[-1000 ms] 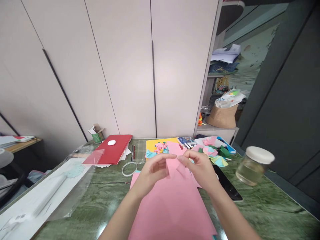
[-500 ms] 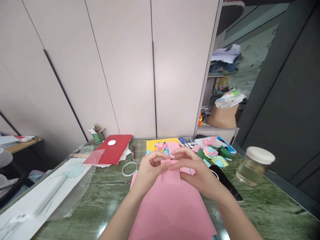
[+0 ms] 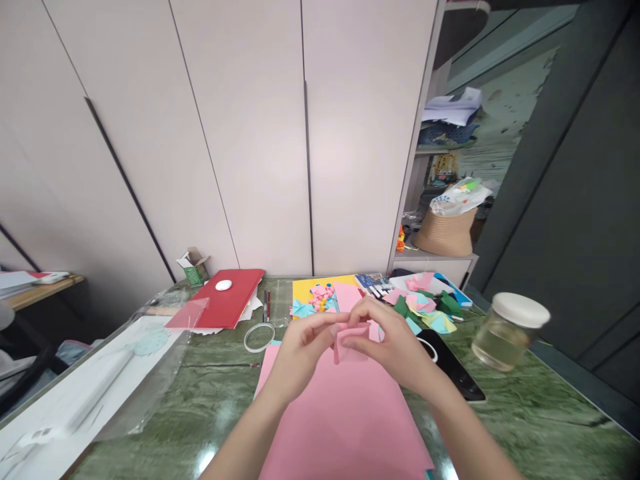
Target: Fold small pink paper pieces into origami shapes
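My left hand (image 3: 300, 350) and my right hand (image 3: 393, 343) meet over the middle of the green table (image 3: 525, 413). Both pinch a small folded piece of pink paper (image 3: 350, 340), held a little above a large pink sheet (image 3: 345, 427) that lies flat in front of me. The left thumb and fingers close on the piece's left edge, the right fingers curl over its top and right side. Part of the small piece is hidden behind my fingers.
A glass jar with a white lid (image 3: 510, 331) stands at the right. A dark tablet (image 3: 453, 373) lies beside my right wrist. Behind are coloured paper scraps (image 3: 425, 305), a yellow sheet (image 3: 313, 293), a tape ring (image 3: 259, 337), a red folder (image 3: 225, 303) and clear plastic wrapping (image 3: 125, 373) at left.
The small pink piece has been folded smaller between my fingers. My hands have drawn closer together and shifted slightly; the large sheet has barely moved.
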Demonstrator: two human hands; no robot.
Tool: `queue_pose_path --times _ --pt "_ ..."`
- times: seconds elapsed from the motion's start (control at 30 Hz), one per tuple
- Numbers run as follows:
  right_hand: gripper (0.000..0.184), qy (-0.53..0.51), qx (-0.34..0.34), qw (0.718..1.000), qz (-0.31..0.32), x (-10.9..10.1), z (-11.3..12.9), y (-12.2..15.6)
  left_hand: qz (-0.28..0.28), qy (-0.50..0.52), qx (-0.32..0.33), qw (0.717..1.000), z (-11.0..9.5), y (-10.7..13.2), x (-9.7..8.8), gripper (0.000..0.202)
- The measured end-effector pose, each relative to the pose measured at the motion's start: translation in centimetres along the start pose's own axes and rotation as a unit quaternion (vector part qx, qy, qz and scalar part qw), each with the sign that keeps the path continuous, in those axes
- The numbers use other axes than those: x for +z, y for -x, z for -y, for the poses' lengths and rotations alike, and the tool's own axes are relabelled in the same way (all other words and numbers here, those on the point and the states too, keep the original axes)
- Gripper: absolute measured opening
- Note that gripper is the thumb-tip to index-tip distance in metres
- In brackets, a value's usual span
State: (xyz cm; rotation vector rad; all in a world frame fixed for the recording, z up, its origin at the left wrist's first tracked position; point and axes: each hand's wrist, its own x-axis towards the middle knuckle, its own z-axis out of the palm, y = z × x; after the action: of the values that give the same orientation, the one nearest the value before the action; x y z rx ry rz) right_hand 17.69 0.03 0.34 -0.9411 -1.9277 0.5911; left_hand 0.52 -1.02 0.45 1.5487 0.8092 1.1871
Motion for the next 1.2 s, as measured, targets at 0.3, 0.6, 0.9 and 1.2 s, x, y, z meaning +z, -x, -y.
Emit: queue_pose_path --times 0.3,0.6,0.9,1.2 --pt "0.011 -0.07 0.026 0.996 -0.045 0.7 -0.1 0.2 0.011 0.045 -0.016 0.999 -0.3 0.4 0.6 0.029" --pt "0.01 -0.125 0.028 0.987 -0.098 1.6 -0.3 0.2 -0.03 0.011 -0.037 0.999 -0.1 0.6 0.7 0.029" --pt "0.013 -0.088 0.024 0.989 -0.115 1.8 0.5 0.0 -0.077 -0.062 -0.006 0.995 0.1 0.8 1.0 0.028" --pt "0.012 -0.111 -0.016 0.982 -0.149 2.2 0.1 -0.1 -0.096 -0.144 0.02 0.985 0.2 1.1 1.2 0.028"
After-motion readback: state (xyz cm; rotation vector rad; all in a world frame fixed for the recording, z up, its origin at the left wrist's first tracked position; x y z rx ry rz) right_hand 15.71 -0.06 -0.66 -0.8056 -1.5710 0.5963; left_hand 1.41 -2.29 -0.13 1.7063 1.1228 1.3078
